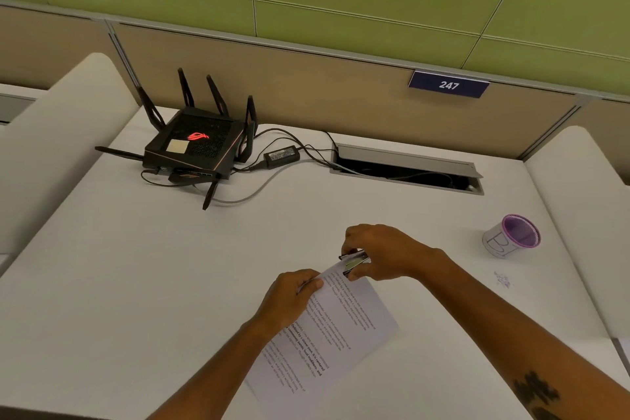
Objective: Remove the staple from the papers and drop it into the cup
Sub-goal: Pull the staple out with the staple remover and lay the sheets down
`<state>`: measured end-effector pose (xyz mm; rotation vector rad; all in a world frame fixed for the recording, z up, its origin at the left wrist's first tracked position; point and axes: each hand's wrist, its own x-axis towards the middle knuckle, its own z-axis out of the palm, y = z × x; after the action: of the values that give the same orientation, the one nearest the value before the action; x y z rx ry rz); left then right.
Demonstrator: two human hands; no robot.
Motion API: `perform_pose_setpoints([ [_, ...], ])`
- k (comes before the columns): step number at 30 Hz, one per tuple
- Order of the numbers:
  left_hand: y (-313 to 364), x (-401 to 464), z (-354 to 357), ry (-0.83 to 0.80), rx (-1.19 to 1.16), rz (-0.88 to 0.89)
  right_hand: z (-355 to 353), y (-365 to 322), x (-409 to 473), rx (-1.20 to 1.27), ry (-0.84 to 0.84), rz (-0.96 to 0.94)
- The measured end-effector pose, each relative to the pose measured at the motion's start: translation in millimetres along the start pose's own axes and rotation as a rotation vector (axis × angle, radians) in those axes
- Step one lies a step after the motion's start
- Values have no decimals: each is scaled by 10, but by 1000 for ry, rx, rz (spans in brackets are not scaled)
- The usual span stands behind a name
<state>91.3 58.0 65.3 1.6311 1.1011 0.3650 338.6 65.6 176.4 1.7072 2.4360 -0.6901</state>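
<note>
White office desk [170, 283] under a green partition wall: a black antenna-studded router [196, 147] idles far left as the left hand [293, 293] pinches a printed white paper sheaf [327, 334] near its top corner. At that corner the right hand [378, 256] clenches a small metal staple remover [354, 261] (staple itself too small to see). Well right stands the purple-rimmed paper cup [511, 235], nearer the right hand.
</note>
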Motion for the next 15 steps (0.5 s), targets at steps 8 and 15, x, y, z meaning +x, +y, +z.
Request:
perform_pose_setpoints([
  [8,10,9,-8,-9,29,16,0,-43,19,-52,-10,-6],
  [15,3,50,0,-3,47,10,-43,-67,14,-104,-13,-18],
])
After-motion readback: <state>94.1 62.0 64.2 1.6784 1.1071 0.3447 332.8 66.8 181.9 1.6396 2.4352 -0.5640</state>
